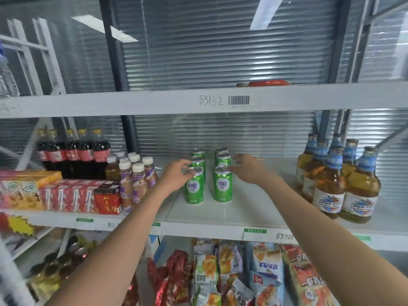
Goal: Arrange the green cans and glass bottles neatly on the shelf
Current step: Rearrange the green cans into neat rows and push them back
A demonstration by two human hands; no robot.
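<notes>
Two short rows of green cans stand upright in the middle of the white shelf [242,213], running front to back. My left hand [176,174] grips the top of the front can of the left row [194,188]. My right hand [245,167] has its fingertips on the top rim of the front can of the right row [223,186]. Several amber glass bottles [337,177] with blue neck labels stand clustered at the shelf's right end, apart from both hands.
Left of the cans stand small white-capped bottles [136,175], dark cola bottles [72,153] and red drink cartons [81,195]. An upper shelf beam [154,102] runs overhead. Snack bags [242,272] fill the shelf below.
</notes>
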